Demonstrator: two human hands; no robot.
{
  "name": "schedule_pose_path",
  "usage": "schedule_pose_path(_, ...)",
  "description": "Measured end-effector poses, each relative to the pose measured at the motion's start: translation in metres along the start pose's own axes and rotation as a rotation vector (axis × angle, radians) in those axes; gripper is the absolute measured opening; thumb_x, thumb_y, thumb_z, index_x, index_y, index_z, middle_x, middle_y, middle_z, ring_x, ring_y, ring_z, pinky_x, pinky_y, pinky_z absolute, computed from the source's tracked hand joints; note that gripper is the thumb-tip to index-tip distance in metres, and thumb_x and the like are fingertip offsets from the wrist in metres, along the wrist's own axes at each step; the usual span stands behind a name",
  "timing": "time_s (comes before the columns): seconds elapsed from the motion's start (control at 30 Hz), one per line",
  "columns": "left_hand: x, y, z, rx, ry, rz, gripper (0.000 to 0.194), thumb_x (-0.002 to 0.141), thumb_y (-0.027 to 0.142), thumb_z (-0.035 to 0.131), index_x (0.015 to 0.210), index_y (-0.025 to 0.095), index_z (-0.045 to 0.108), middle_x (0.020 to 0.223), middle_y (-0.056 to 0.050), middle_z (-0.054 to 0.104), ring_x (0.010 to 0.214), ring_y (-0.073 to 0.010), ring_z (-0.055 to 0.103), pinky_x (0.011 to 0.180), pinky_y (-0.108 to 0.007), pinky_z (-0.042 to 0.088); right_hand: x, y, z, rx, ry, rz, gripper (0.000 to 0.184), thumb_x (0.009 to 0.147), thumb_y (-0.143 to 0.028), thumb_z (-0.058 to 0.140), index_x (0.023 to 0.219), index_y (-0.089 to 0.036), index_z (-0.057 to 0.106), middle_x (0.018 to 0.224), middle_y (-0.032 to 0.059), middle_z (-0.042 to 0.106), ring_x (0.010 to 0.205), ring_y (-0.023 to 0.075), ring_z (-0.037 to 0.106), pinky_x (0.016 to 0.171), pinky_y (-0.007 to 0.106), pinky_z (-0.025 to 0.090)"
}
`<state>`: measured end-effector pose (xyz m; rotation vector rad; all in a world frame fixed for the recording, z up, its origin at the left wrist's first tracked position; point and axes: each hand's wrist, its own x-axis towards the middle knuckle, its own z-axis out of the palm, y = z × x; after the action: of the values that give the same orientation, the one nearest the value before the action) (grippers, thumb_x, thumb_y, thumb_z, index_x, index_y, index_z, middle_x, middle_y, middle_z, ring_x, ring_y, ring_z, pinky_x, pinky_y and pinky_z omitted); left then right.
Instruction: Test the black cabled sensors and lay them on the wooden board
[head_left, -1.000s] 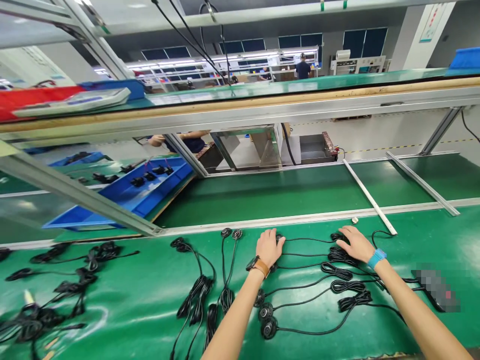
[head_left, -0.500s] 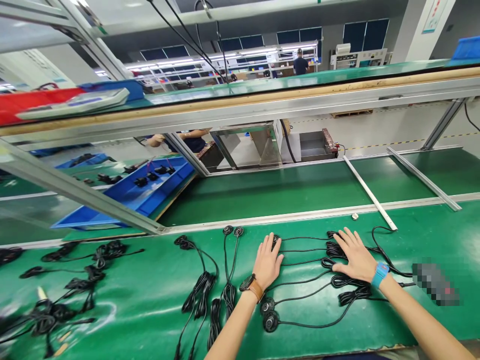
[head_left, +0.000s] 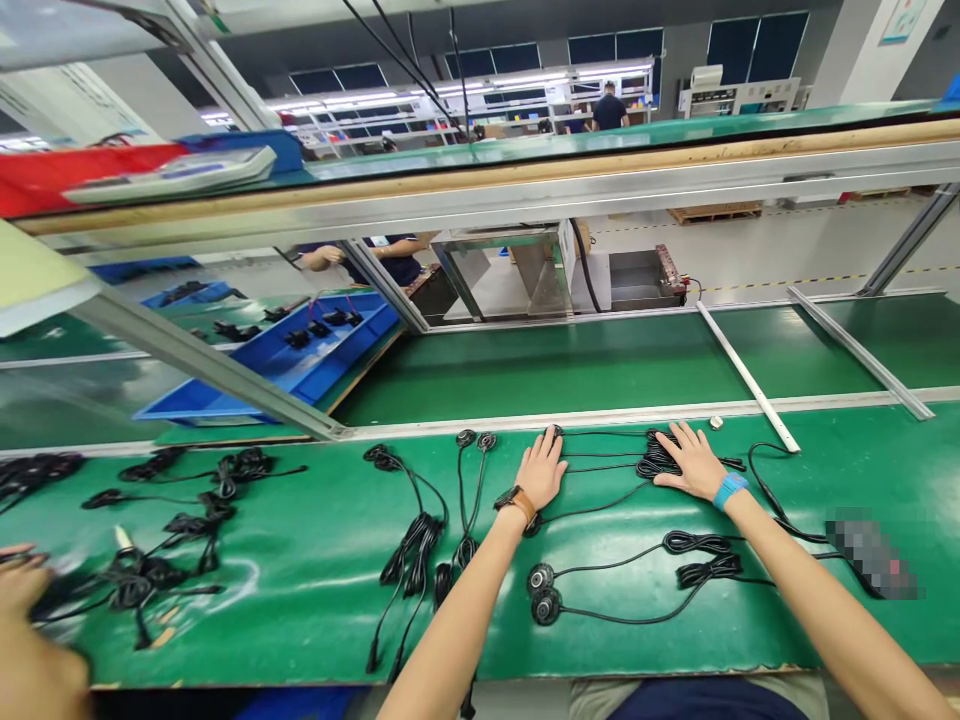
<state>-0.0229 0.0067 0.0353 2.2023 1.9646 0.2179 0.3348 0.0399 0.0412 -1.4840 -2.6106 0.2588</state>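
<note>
My left hand (head_left: 541, 472) lies flat with its fingers stretched out, over the round black ends of several thin cables (head_left: 600, 468). My palm hides most of those ends; one shows at the fingertips. My right hand (head_left: 691, 462) is spread open on the coiled bundles (head_left: 654, 455) of the same cables, partly covering them. Nearer to me lie two more black cables, apart from my hands, with round ends (head_left: 545, 605) on the left and tied coils (head_left: 709, 570) on the right.
More cable bundles (head_left: 412, 550) lie left of my forearm, with a tangled pile (head_left: 139, 575) further left. Another person's hand (head_left: 22, 590) is at the left edge. A blurred-out dark object (head_left: 870, 555) sits right. Beyond are a white bar (head_left: 750, 380) and a blue tray (head_left: 277, 375).
Both my hands have slid away from me with the cables under them, widening the gap to the two nearer cables. Another person's hand has appeared at the left edge. The view has shifted slightly.
</note>
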Motion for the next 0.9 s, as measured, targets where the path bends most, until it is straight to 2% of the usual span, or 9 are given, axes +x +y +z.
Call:
schedule_pose_path(0.07,-0.007,-0.002,-0.007,-0.068,0.012,-0.026,0.058,0.098,0.033,0.039,0.152,0.013,0.037,0.166,-0.017,0.021,0.151,-0.0359,0.027,0.118,-0.056,0.033,-0.010,-0.005,-0.008,0.004,0.040,0.002,0.085,0.088,-0.071,0.054,0.155,-0.020,0.037,0.161,0.0204,0.029,0.151,0.0412,0.018,0.117,0.067,0.021)
schedule_pose_path(0.13,-0.032,-0.001,-0.011,-0.115,0.078,-0.027,0.058,0.099,0.037,0.038,0.154,0.015,0.035,0.165,-0.017,0.025,0.152,-0.0341,0.025,0.119,-0.057,0.031,-0.036,-0.013,-0.014,0.024,0.105,-0.016,0.083,0.090,-0.067,0.054,0.156,-0.021,0.033,0.162,0.0178,0.029,0.152,0.0385,0.016,0.119,0.065,0.020)
schedule_pose_path(0.2,-0.074,0.008,-0.009,-0.117,0.148,0.017,0.059,0.100,0.040,0.039,0.155,0.021,0.033,0.164,-0.013,0.027,0.153,-0.0319,0.022,0.121,-0.058,0.029,-0.074,-0.020,-0.015,0.047,0.142,-0.065,0.084,0.090,-0.065,0.055,0.158,-0.023,0.029,0.162,0.0147,0.030,0.153,0.0357,0.015,0.121,0.063,0.020)
schedule_pose_path(0.3,-0.148,0.034,0.006,-0.051,0.141,0.102,0.067,0.096,0.045,0.046,0.158,0.026,0.027,0.166,-0.009,0.021,0.154,-0.0332,0.017,0.121,-0.061,0.028,-0.129,-0.028,-0.004,0.046,0.096,-0.160,0.094,0.083,-0.069,0.063,0.158,-0.024,0.029,0.162,0.0131,0.031,0.153,0.0364,0.017,0.121,0.063,0.021)
schedule_pose_path(0.37,-0.185,0.050,0.019,-0.008,0.103,0.168,0.075,0.092,0.047,0.053,0.159,0.030,0.023,0.166,-0.008,0.021,0.154,-0.0360,0.018,0.120,-0.063,0.030,-0.149,-0.031,0.009,0.039,0.078,-0.197,0.099,0.077,-0.071,0.068,0.157,-0.024,0.031,0.161,0.0150,0.032,0.152,0.0381,0.018,0.120,0.065,0.023)
schedule_pose_path(0.43,-0.202,0.058,0.029,0.042,0.113,0.173,0.074,0.092,0.041,0.053,0.159,0.030,0.022,0.166,-0.007,0.022,0.153,-0.0369,0.019,0.119,-0.064,0.031,-0.152,-0.035,0.019,0.035,0.087,-0.222,0.094,0.077,-0.069,0.069,0.153,-0.023,0.039,0.160,0.0166,0.033,0.152,0.0383,0.019,0.118,0.065,0.026)
schedule_pose_path(0.57,-0.185,0.041,0.032,0.102,0.209,0.059,0.065,0.095,0.026,0.043,0.158,0.023,0.028,0.166,-0.009,0.021,0.154,-0.0358,0.014,0.120,-0.065,0.028,-0.120,-0.045,0.025,0.021,0.141,-0.213,0.067,0.082,-0.063,0.068,0.133,-0.020,0.059,0.162,0.0179,0.029,0.153,0.0381,0.015,0.119,0.064,0.026)
schedule_pose_path(0.7,-0.149,0.016,0.025,0.050,0.250,-0.009,0.065,0.095,0.019,0.038,0.158,0.020,0.025,0.167,-0.010,0.016,0.155,-0.0331,0.008,0.121,-0.062,0.027,-0.086,-0.050,0.020,-0.019,0.184,-0.187,0.060,0.083,-0.064,0.066,0.119,-0.017,0.064,0.162,0.0204,0.027,0.153,0.0395,0.012,0.118,0.065,0.025)
schedule_pose_path(0.9,-0.119,0.018,0.038,-0.129,0.277,-0.047,0.071,0.095,0.020,0.037,0.161,0.021,0.011,0.168,-0.013,0.013,0.155,-0.0303,0.010,0.121,-0.060,0.028,-0.073,-0.025,0.032,-0.092,0.255,-0.125,0.055,0.089,-0.064,0.057,0.117,-0.019,0.067,0.158,0.0186,0.037,0.150,0.0416,0.022,0.114,0.068,0.027)
